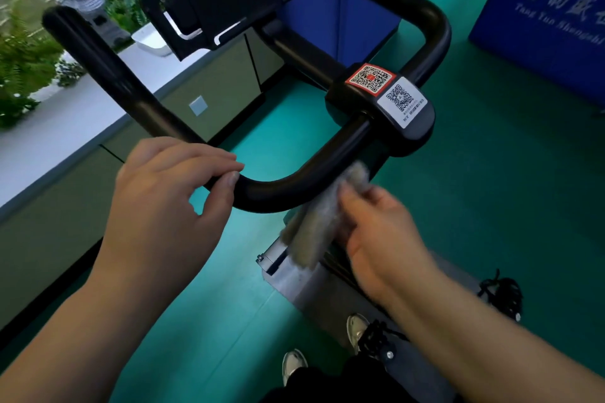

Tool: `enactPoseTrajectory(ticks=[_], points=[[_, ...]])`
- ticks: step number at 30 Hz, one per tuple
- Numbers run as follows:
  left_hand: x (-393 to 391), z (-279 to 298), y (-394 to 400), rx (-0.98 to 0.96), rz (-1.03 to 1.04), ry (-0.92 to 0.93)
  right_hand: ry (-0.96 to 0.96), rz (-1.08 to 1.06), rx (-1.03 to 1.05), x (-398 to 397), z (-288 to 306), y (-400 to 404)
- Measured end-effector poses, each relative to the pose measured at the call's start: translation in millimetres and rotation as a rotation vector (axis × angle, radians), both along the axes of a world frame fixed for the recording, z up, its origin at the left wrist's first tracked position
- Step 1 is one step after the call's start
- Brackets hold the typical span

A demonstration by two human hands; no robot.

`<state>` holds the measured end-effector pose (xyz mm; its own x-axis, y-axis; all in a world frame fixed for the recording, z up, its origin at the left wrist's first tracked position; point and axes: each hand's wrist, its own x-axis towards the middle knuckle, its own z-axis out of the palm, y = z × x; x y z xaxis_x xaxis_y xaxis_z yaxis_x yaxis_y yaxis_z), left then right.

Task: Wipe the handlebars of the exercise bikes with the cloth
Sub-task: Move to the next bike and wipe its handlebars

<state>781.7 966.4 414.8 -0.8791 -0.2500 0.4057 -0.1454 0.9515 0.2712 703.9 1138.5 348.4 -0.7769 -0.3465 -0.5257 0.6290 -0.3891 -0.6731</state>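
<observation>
Ferns (23, 62) and a small stone lantern (85, 3) stood along a white ledge (59, 137) at the left, above a smooth teal floor (491, 206), with a blue panel (550, 20) off to the right. The left hand (163, 203) curled round the near bend of the rounded, glossy black handlebar (271, 193), thumb tip pressed to it. Further right, below the clamp with its two QR stickers (386, 88), the right hand (383, 232), blurred, gripped a fuzzy grey-beige cloth (320, 226) whose upper end touched the bar.
</observation>
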Motion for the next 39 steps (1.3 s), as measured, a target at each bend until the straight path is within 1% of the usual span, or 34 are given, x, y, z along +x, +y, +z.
enactPoseTrajectory(ticks=[2, 7, 9, 12, 18, 20, 24, 30, 34, 36, 39], points=[[0.6, -1.4, -1.1, -0.003, -0.009, 0.005, -0.016, 0.057, -0.016, 16.3, -0.7, -6.1], [0.8, -1.9, -3.6, 0.002, -0.031, 0.023, 0.045, -0.191, -0.044, -13.1, 7.5, 1.8], [0.7, -1.6, -4.7, -0.002, -0.041, 0.033, 0.073, -0.15, -0.023, -9.1, 6.5, 0.6], [2.0, -3.5, -5.2, -0.003, -0.044, 0.049, 0.074, 0.016, 0.024, 20.1, 2.4, -15.1], [1.7, -8.2, -4.5, -0.011, -0.055, 0.099, 0.033, 0.125, -0.085, 42.9, 6.2, -47.6], [0.3, -8.1, -3.9, -0.007, -0.05, 0.113, -0.004, 0.122, -0.128, 44.6, 6.5, -49.7], [0.2, -7.7, -4.6, 0.005, -0.049, 0.11, -0.115, 0.048, -0.201, 40.9, 11.1, -35.5], [0.9, -8.3, -5.1, 0.039, -0.04, 0.125, -0.111, -0.12, -0.175, 19.6, 19.6, -9.3], [-0.4, -10.2, -4.4, 0.045, -0.032, 0.143, -0.148, -0.005, -0.139, 34.0, 18.1, -29.2], [-1.5, -10.7, -4.4, 0.036, -0.03, 0.149, -0.177, 0.051, -0.181, 41.9, 18.3, -41.5], [-2.8, -10.4, -4.9, 0.032, -0.029, 0.154, -0.208, 0.049, -0.218, 44.9, 20.7, -48.1]])
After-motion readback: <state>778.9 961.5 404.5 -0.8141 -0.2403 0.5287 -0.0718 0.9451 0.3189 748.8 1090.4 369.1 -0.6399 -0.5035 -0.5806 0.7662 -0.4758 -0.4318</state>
